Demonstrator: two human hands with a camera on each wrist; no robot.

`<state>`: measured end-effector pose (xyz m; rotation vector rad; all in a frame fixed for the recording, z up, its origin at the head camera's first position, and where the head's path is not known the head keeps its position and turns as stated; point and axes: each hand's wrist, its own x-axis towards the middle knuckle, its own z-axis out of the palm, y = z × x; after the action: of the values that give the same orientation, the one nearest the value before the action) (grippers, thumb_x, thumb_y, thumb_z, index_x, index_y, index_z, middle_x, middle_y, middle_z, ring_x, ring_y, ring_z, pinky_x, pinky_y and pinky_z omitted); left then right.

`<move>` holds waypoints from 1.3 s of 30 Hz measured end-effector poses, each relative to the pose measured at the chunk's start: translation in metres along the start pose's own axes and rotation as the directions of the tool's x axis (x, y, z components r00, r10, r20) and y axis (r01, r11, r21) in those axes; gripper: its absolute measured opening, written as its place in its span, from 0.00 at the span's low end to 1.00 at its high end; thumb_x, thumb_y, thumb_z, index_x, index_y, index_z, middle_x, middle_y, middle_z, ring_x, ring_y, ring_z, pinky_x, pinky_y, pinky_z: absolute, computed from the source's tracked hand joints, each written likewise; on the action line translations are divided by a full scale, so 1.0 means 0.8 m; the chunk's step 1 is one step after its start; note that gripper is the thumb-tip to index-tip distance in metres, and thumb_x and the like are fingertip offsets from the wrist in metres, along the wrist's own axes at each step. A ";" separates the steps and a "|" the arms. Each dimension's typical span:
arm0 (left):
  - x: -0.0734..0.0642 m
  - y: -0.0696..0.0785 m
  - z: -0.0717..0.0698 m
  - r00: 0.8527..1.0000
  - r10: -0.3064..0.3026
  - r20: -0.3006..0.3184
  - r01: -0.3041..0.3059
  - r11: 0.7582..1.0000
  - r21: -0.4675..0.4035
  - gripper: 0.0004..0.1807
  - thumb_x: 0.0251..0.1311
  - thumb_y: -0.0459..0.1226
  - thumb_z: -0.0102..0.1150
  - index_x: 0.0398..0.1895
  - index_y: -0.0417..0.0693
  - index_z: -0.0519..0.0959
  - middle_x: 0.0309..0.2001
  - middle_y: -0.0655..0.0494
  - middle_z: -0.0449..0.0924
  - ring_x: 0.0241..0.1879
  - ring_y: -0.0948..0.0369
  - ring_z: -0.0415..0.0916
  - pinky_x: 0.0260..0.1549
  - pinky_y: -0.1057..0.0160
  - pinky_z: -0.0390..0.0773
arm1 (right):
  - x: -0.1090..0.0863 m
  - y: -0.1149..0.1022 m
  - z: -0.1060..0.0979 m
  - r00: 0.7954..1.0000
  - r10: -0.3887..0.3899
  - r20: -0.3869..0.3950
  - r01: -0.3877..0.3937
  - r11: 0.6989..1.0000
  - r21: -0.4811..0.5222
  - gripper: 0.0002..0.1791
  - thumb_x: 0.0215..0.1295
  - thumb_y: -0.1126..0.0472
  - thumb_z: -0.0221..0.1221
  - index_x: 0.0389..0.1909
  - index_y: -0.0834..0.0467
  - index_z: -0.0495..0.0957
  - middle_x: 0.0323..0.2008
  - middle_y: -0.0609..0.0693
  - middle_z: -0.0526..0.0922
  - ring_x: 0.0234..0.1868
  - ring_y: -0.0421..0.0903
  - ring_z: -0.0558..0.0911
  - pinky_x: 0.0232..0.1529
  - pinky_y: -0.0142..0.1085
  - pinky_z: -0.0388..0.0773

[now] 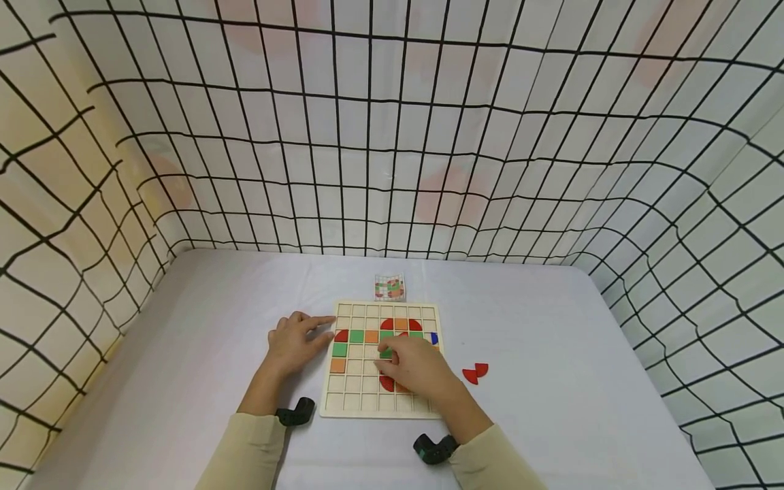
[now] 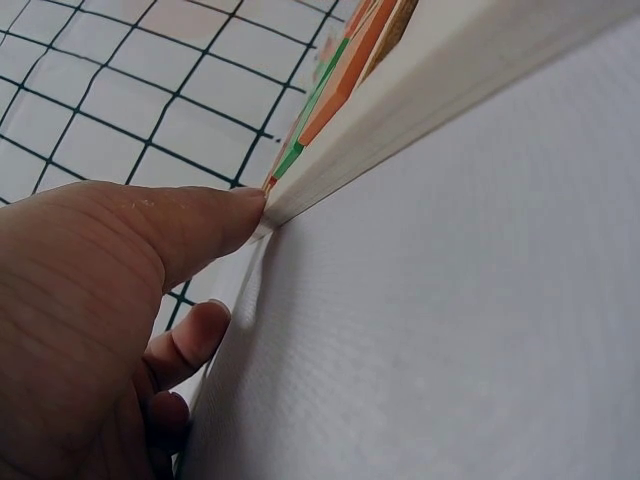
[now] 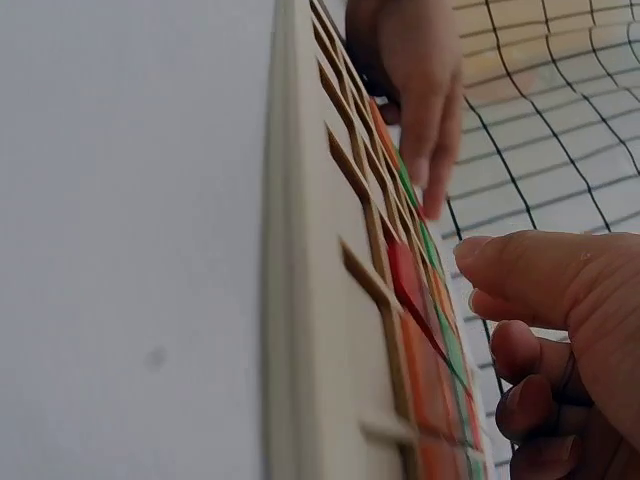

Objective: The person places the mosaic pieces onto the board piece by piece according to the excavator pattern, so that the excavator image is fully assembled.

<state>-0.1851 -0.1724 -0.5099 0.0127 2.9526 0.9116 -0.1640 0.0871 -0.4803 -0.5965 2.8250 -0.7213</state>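
A pale grid board (image 1: 353,403) lies on the table with red, green, orange and blue pieces in its cells. My left hand (image 1: 297,344) is at the board's left side, its thumb and forefinger stretched out to the edge. In the left wrist view the thumb (image 2: 215,220) meets the board's rim. Over the board's right half is my right hand (image 1: 418,365), thumb and forefinger apart above a green square (image 1: 386,354). No piece shows between these fingers in the right wrist view, where a red piece (image 3: 405,280) stands tilted in the grid. The palm hides some cells.
Two red quarter-circle pieces (image 1: 470,376) lie to the right of the board. Behind it is a small patterned card (image 1: 389,288). Black wire mesh (image 1: 367,150) encloses the table's back and sides. A dark camera (image 1: 297,412) is strapped to each wrist.
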 end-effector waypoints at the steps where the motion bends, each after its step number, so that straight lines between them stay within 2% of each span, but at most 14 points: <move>1: 0.000 0.000 0.000 1.000 0.001 -0.001 -0.001 1.000 -0.001 0.22 0.66 0.51 0.63 0.62 0.64 0.82 0.49 0.48 0.76 0.45 0.52 0.68 0.42 0.50 0.60 | -0.002 0.007 -0.004 1.000 -0.001 -0.012 0.001 1.000 -0.004 0.13 0.66 0.48 0.67 0.46 0.48 0.85 0.18 0.38 0.71 0.21 0.36 0.69 0.24 0.31 0.65; 6: 0.000 -0.001 0.000 1.000 0.007 -0.003 -0.007 1.000 -0.003 0.22 0.66 0.51 0.62 0.63 0.64 0.82 0.49 0.49 0.76 0.45 0.52 0.68 0.43 0.49 0.60 | -0.014 0.041 -0.026 0.998 0.042 -0.041 -0.042 0.999 -0.012 0.12 0.65 0.49 0.67 0.46 0.48 0.85 0.18 0.39 0.70 0.20 0.36 0.69 0.25 0.32 0.65; 13: 0.001 -0.003 0.002 1.000 0.010 -0.010 -0.010 1.000 0.001 0.22 0.66 0.51 0.63 0.63 0.65 0.82 0.49 0.49 0.76 0.45 0.52 0.68 0.42 0.50 0.60 | -0.045 0.079 -0.052 0.979 0.186 -0.081 -0.187 0.982 -0.007 0.10 0.63 0.51 0.69 0.43 0.49 0.84 0.21 0.42 0.71 0.24 0.40 0.69 0.28 0.35 0.64; 17: 0.000 -0.002 0.002 1.000 0.007 -0.011 -0.007 1.000 0.002 0.22 0.66 0.51 0.63 0.63 0.64 0.82 0.50 0.48 0.76 0.45 0.52 0.68 0.43 0.50 0.60 | -0.064 0.105 -0.060 0.971 0.231 -0.067 -0.232 0.973 -0.003 0.13 0.62 0.52 0.70 0.45 0.49 0.84 0.21 0.44 0.71 0.25 0.41 0.69 0.28 0.35 0.64; 23: -0.001 0.000 0.001 1.000 0.007 -0.014 -0.007 1.000 0.004 0.22 0.66 0.51 0.63 0.63 0.64 0.82 0.49 0.48 0.76 0.45 0.52 0.68 0.42 0.50 0.60 | -0.088 0.135 -0.062 0.966 0.258 -0.034 -0.258 0.966 -0.010 0.14 0.60 0.51 0.72 0.45 0.48 0.84 0.22 0.43 0.72 0.26 0.40 0.70 0.29 0.34 0.64; 30: -0.002 0.002 -0.001 1.000 0.013 -0.020 -0.013 1.000 0.008 0.22 0.66 0.51 0.63 0.63 0.63 0.82 0.50 0.47 0.77 0.45 0.52 0.68 0.42 0.50 0.60 | -0.101 0.148 -0.062 0.960 0.280 0.005 -0.280 0.960 -0.020 0.16 0.58 0.52 0.73 0.47 0.46 0.84 0.24 0.43 0.72 0.29 0.40 0.71 0.31 0.34 0.67; 39: -0.003 0.002 -0.001 1.000 0.016 -0.021 -0.016 1.000 0.006 0.22 0.65 0.50 0.63 0.62 0.63 0.82 0.50 0.47 0.77 0.45 0.52 0.68 0.43 0.49 0.61 | -0.105 0.150 -0.064 0.963 0.270 0.004 -0.270 0.963 -0.012 0.13 0.59 0.53 0.73 0.45 0.47 0.85 0.23 0.42 0.73 0.29 0.39 0.72 0.30 0.32 0.67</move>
<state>-0.1829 -0.1720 -0.5082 0.0273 2.9783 0.9113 -0.1411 0.2406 -0.4899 -0.2049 2.8278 -0.6499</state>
